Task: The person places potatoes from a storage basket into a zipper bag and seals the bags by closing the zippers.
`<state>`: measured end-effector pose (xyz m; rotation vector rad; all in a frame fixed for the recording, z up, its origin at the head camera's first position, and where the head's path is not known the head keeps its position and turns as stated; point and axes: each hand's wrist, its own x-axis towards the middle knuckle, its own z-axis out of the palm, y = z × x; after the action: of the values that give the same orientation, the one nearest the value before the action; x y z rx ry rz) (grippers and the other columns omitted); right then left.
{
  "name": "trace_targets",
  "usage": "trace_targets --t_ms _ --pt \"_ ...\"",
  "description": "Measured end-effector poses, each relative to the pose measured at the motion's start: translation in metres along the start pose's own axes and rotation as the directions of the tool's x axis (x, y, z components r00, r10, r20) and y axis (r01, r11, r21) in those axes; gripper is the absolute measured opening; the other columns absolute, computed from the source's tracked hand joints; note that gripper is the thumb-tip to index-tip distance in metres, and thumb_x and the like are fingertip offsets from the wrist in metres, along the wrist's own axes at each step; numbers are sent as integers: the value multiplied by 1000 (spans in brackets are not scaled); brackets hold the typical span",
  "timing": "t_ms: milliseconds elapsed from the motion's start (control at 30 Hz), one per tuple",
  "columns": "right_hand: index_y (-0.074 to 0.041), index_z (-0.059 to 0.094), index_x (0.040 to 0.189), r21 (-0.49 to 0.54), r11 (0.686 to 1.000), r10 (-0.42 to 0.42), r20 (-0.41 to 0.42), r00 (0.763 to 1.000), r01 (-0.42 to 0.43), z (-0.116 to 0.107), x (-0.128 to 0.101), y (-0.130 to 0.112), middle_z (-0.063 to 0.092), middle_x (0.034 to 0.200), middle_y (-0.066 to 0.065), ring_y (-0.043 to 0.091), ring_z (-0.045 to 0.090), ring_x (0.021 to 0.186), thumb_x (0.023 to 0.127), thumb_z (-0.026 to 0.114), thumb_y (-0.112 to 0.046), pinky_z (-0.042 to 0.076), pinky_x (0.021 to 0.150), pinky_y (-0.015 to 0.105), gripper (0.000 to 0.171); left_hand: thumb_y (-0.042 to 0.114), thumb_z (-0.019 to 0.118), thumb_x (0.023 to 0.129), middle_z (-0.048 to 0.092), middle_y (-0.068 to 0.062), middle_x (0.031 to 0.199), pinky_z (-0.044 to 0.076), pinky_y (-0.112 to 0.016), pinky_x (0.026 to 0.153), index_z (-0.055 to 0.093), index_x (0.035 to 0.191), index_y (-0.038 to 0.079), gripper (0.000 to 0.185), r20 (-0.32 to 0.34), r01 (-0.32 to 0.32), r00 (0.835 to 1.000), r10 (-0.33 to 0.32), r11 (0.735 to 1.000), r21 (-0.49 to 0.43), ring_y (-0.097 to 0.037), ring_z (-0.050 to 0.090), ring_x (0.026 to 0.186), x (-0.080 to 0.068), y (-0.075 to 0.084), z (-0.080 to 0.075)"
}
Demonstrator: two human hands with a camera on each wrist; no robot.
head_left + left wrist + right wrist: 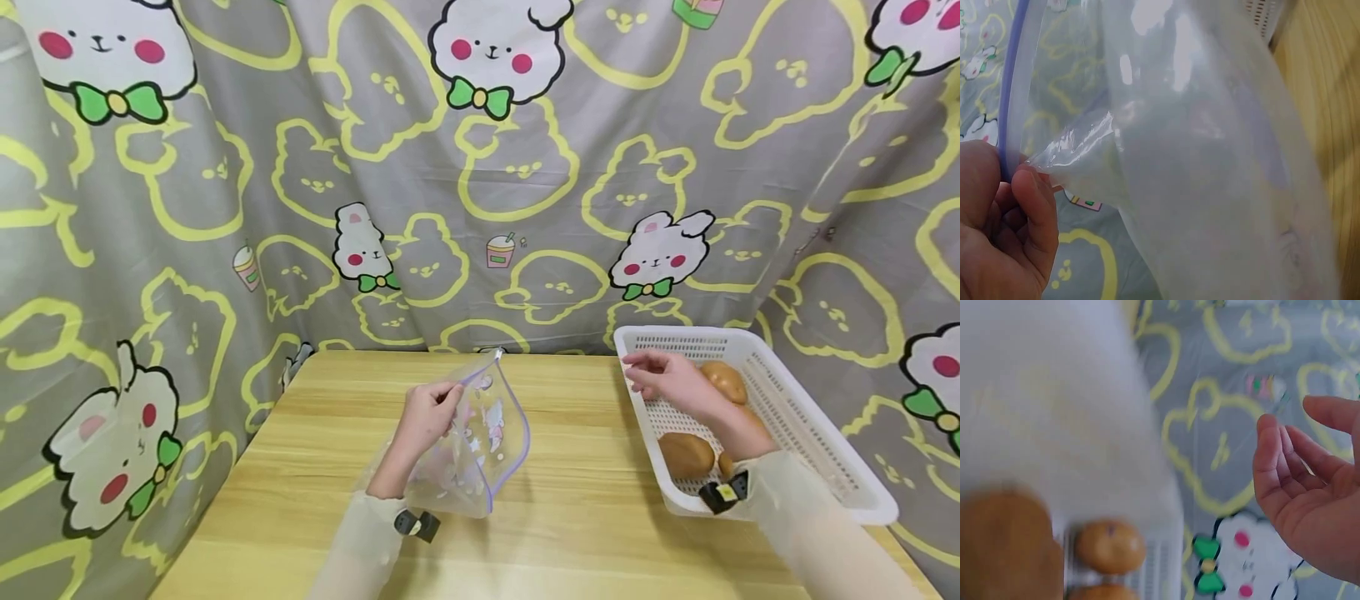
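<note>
The person's left hand (429, 417) pinches the rim of a clear plastic zip bag with a purple edge and pastel cartoon prints (480, 442). In the left wrist view the thumb and curled fingers (1032, 212) are pressed together on the bag's purple strip (1013, 94), and the crinkled film spreads away from the fingertips to the right. The bag stands tilted on the light wooden table (315, 500), its open mouth rising just beyond the fingers and its body hanging below them toward the wrist.

To the right, well apart from the bag, the right hand (663, 379) hovers over the near-left corner of a white perforated plastic basket (825, 450). Its fingers (1285, 469) are loosely bent and slightly apart, holding nothing. Beneath and behind those fingers lie brown rounded potatoes (686, 454) in the basket; one sits just past the fingertips, others under the wrist and sleeve.

A grey curtain printed with yellow outlines and white bunnies (525, 167) hangs behind the table.
</note>
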<state>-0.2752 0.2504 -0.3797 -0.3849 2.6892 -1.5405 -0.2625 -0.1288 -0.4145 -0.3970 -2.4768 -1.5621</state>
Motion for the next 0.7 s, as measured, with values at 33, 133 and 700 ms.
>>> trace_targets --t_ms 33,133,700 --pt "10 53 123 -16 1000 2 0 1000 -2 -5 4 6 63 91 17 23 61 75 95 58 -14 53 62 30 37 18 54 96 48 -3 48 38 -25 37 61 67 -2 36 1 0 1000 0 1000 1 -13 45 36 0 0 0" --pt "11 53 124 -87 996 9 8 1000 -8 -20 14 25 61 102 24 22 61 77 95 58 -14 52 62 28 39 20 55 96 48 -3 48 39 -26 37 58 64 0 38 -3 5 1000 -5 1000 4 -13 45 36 -1 -1 -2" --pt "10 42 134 -353 935 91 122 988 -42 -43 50 85 44 130 35 50 43 118 93 61 -25 41 93 56 57 19 54 97 47 1 44 36 -24 34 59 63 11 35 12 -24 1000 23 997 67 -13 45 34 2 -7 -3"
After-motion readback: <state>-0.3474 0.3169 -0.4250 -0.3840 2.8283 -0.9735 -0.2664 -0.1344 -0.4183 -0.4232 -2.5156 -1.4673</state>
